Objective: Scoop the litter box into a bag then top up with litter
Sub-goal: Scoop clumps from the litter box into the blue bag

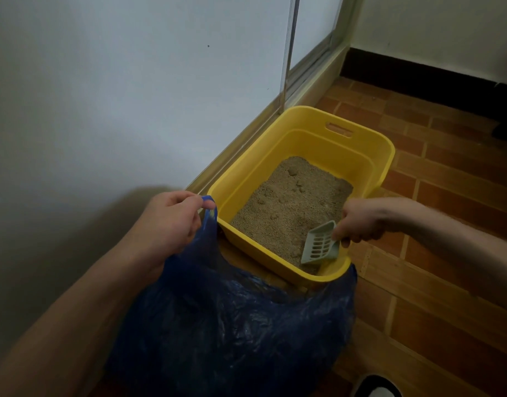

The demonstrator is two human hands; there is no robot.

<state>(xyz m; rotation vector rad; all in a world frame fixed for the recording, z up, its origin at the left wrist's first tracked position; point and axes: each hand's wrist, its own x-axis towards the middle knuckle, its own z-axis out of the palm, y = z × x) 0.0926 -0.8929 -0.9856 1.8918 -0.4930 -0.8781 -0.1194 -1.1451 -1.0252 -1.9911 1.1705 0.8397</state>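
Yellow litter box sits on the tiled floor against the sliding-door track, holding tan litter with several clumps. Right hand grips the handle of a pale green slotted scoop; scoop blade rests in the litter at the box's near right corner. Left hand pinches the rim of a dark blue plastic bag, which is held up just beside the box's near edge, mouth open.

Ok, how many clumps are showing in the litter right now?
About 6, all on the litter in the yellow box: two near the far end, three mid-bed, one nearer the scoop. More may be buried.
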